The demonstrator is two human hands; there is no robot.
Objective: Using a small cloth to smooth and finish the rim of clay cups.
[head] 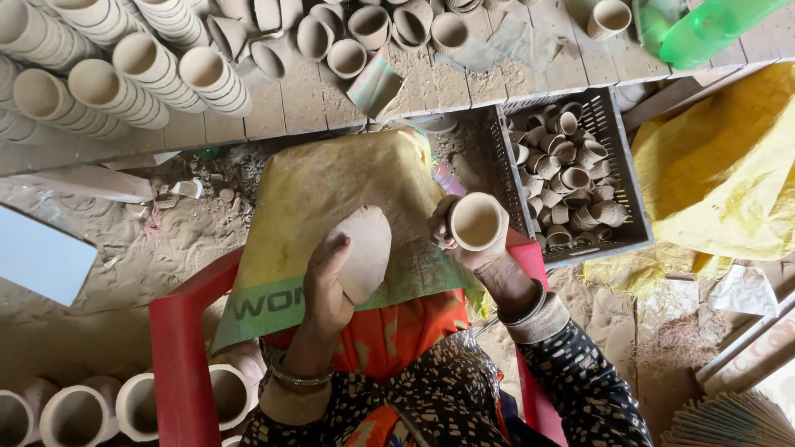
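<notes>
Both forearms reach toward twelve o'clock over the lap, bangles at each wrist. The left hand [330,285] curls its fingers in a closed grip; the right hand [464,240], at its three o'clock, wraps its grip shut too.

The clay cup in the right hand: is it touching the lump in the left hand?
Apart. The head view shows yellow sack between the clay cup and the lump.

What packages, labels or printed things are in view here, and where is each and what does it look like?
Woven sack: over the lap, yellow with a green printed band at its near edge.
Green plastic bottle: top right on the planks, lying tilted.
Yellow sack: right, crumpled beside the crate.
White sheet: left, flat, blank.
</notes>
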